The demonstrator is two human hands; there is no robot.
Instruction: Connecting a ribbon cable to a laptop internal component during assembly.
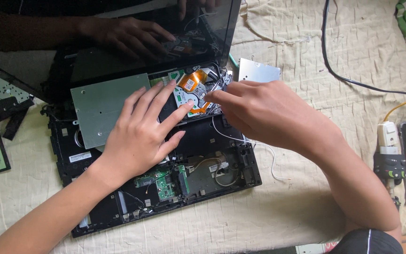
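Matt grey metal plate [104,106] on the black plastic laptop base [245,171]; glossy dark screen [95,33] upper left; creased cream cloth [301,51] underneath.

L hand [139,136] flat, palm down, fingers [165,96] spread fwd. R hand [264,113] just beside it, fingertips pinched together, wrist bent.

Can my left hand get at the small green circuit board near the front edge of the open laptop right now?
Probably yes: the green circuit board lies uncovered just beneath the left hand, nothing between them.
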